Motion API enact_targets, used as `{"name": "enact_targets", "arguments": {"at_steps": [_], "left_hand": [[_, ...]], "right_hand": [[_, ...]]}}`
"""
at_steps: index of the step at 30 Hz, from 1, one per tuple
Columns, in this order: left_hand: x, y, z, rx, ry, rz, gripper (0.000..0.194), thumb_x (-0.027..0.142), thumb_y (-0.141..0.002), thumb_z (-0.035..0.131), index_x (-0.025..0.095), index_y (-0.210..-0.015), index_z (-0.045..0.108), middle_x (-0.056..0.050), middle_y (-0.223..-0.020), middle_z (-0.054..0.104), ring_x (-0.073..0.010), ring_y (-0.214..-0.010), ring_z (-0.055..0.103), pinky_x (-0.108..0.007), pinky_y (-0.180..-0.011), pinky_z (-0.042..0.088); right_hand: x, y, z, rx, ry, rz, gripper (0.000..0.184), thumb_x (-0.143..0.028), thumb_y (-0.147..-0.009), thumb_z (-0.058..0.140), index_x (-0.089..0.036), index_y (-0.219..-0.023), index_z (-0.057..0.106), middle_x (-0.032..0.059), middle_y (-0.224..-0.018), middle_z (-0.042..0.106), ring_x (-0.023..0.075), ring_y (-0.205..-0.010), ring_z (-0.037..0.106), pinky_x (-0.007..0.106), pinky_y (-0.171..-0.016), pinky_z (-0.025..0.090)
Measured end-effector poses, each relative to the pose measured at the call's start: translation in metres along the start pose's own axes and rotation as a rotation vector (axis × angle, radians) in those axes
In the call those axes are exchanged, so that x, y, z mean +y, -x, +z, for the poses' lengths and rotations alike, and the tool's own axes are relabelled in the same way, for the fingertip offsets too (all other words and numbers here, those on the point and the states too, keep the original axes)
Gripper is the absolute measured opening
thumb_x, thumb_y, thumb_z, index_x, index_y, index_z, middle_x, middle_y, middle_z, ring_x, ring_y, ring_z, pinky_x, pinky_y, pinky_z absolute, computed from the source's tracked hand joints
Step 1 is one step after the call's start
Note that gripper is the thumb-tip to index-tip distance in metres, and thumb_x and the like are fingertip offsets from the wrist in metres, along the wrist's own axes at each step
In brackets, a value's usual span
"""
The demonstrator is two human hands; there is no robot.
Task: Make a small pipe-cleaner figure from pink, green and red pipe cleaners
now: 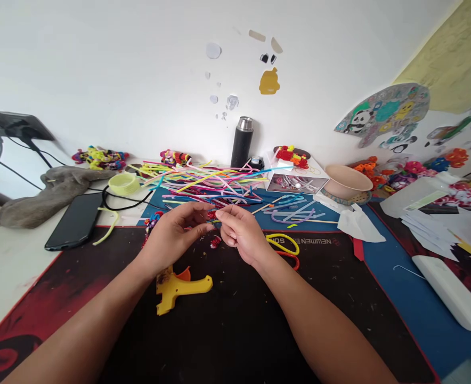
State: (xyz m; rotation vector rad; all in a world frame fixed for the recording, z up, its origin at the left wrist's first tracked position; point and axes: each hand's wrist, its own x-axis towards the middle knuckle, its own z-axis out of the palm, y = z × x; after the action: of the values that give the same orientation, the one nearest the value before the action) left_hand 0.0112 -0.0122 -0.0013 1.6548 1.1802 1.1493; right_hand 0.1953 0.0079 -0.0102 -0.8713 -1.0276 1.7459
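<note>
My left hand (pixel 175 232) and my right hand (pixel 241 232) meet over the black desk mat (pixel 235 320). Both pinch a small red pipe-cleaner piece (pixel 212 215) between their fingertips, with a thin yellow-green stem running across it. Another small red twisted bit (pixel 216 241) lies on the mat just below the hands. A yellow glue gun (pixel 179 288) rests on the mat under my left wrist. A heap of coloured pipe cleaners (pixel 207 184) lies right behind the hands.
A black phone (pixel 75 220) and a grey cloth (pixel 47 192) lie at the left. A black flask (pixel 242 142) stands by the wall. A beige bowl (pixel 347 181), papers (pixel 439 213) and a white box (pixel 451 290) are at the right. Yellow and red loops (pixel 285 246) lie beside my right hand.
</note>
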Motion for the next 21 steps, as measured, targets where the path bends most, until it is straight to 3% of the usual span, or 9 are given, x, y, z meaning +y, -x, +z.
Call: {"name": "enact_targets", "arguments": {"at_steps": [7, 14, 17, 21], "left_hand": [[0.0042, 0.0025, -0.0023, 0.074, -0.282, 0.073, 0.022, 0.041, -0.093, 0.072, 0.024, -0.105, 0.08, -0.006, -0.098, 0.084, -0.0255, -0.087, 0.076, -0.035, -0.077, 0.058], [0.0051, 0.0028, -0.0053, 0.162, -0.327, 0.108, 0.022, 0.042, -0.093, 0.073, 0.025, -0.104, 0.081, -0.007, -0.099, 0.085, -0.0266, -0.088, 0.077, -0.038, -0.081, 0.058], [0.0041, 0.0022, -0.0038, 0.154, -0.294, 0.082, 0.022, 0.043, -0.091, 0.074, 0.025, -0.102, 0.081, -0.007, -0.097, 0.084, -0.027, -0.087, 0.077, -0.039, -0.082, 0.06], [0.0004, -0.001, -0.0053, 0.063, -0.006, -0.019, 0.036, 0.049, -0.086, 0.083, 0.022, -0.109, 0.079, -0.009, -0.103, 0.084, -0.0269, -0.09, 0.077, -0.038, -0.08, 0.063]], "right_hand": [[0.0019, -0.0009, -0.0005, -0.103, 0.042, 0.044, 0.037, -0.051, -0.083, 0.084, -0.021, -0.086, 0.062, -0.0116, -0.047, 0.045, 0.0068, -0.039, 0.036, 0.022, -0.041, 0.021], [-0.0017, -0.0013, -0.0037, -0.14, 0.036, 0.048, 0.037, -0.053, -0.084, 0.084, -0.021, -0.089, 0.066, -0.0082, -0.053, 0.055, 0.0083, -0.041, 0.042, 0.022, -0.04, 0.022], [-0.0015, -0.0013, -0.0044, -0.135, 0.05, 0.03, 0.037, -0.052, -0.083, 0.084, -0.021, -0.089, 0.067, -0.0082, -0.052, 0.054, 0.0086, -0.041, 0.042, 0.023, -0.04, 0.022], [-0.0035, -0.0008, -0.0043, -0.091, 0.09, -0.003, 0.037, -0.053, -0.082, 0.084, -0.02, -0.088, 0.067, -0.0089, -0.051, 0.051, 0.0086, -0.041, 0.041, 0.023, -0.041, 0.022]]}}
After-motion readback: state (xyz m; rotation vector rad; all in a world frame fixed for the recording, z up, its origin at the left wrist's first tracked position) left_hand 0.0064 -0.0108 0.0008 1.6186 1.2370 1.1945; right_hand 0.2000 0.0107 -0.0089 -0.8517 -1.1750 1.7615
